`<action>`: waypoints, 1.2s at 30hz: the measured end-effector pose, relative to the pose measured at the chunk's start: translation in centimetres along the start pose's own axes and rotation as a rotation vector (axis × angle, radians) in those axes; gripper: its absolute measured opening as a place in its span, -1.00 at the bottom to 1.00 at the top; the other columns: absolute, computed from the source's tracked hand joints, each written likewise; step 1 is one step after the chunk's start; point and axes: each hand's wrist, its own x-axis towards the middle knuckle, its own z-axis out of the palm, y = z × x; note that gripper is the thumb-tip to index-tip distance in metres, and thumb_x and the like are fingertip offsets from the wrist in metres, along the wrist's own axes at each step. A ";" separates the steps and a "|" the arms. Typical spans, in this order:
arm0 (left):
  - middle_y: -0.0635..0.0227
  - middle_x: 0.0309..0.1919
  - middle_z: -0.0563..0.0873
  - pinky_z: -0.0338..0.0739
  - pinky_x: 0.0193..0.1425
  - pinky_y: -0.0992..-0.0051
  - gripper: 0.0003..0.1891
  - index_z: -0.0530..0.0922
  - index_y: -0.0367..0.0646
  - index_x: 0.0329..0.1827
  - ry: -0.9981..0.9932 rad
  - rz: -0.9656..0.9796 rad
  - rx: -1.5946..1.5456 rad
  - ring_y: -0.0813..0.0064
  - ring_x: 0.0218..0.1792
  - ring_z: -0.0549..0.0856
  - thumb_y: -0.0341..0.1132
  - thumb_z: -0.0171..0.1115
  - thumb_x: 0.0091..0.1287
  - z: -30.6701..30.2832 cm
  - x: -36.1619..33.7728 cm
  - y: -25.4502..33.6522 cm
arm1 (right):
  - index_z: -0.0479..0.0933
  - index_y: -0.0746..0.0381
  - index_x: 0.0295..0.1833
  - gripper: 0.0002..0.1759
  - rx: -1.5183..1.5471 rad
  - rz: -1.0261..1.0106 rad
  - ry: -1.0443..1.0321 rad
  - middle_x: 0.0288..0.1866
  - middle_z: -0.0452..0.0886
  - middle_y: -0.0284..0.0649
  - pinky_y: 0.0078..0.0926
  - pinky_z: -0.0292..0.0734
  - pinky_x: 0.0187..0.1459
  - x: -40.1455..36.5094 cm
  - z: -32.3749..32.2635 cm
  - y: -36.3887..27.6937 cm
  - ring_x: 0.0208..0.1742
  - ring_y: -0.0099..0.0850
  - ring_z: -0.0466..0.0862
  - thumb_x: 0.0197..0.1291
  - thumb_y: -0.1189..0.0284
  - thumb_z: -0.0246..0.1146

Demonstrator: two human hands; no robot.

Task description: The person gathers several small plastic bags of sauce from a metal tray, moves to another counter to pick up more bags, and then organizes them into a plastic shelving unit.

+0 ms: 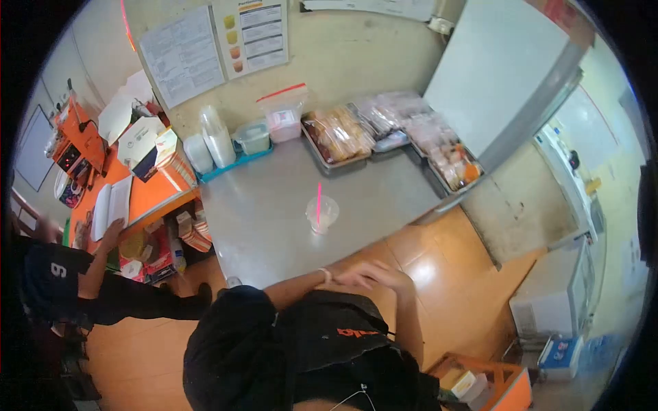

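My left hand (351, 275), with a band at its wrist, and my right hand (384, 274) meet in front of my body at the table's near edge. They touch and partly overlap, with fingers stretched out and no object visible in them. Nearest to them on the metal table (267, 219) stands a clear plastic cup (329, 214) with a pink straw (319, 198). How full the cup is, I cannot make out.
Trays of wrapped food (339, 137) line the back, beside stacked clear cups (216, 137), a tub (252, 139) and a zip bag (284, 123). At left, another person's hand (113, 229) rests by a notebook (113, 202) on an orange counter. A white panel (493, 68) rises back right.
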 end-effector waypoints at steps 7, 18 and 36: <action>0.27 -0.17 0.59 0.40 -0.06 0.42 -0.62 0.47 -0.15 0.01 0.048 -0.683 0.252 0.44 -0.21 0.55 -0.09 -0.04 0.28 -4.4 9.7 6.9 | 0.45 0.40 -0.02 -0.33 0.791 0.053 0.627 -0.70 0.33 -0.27 -0.05 0.36 0.02 -12.3 -7.4 9.5 -0.35 -0.25 0.55 0.28 -0.01 -0.27; 0.13 -0.12 0.58 0.41 -0.08 0.47 -0.50 0.40 -0.35 0.07 0.063 0.115 -0.290 0.31 -0.11 0.57 -0.06 0.03 0.28 -13.0 6.8 26.4 | 0.45 0.45 -0.05 -0.29 0.660 0.292 -0.011 -0.78 0.16 -0.37 -0.18 0.34 0.03 -0.9 -24.0 15.2 -0.33 -0.25 0.57 0.26 -0.03 -0.24; -0.01 0.05 0.45 0.41 0.04 0.19 -0.44 0.32 0.04 0.16 0.884 -0.750 0.945 0.15 0.07 0.49 -0.04 0.16 0.07 -39.8 -14.7 8.1 | 0.45 0.45 -0.05 -0.32 1.079 0.359 0.293 -0.52 0.49 -0.18 -0.15 0.36 0.05 -0.2 -11.7 15.7 -0.17 -0.16 0.58 0.29 0.01 -0.25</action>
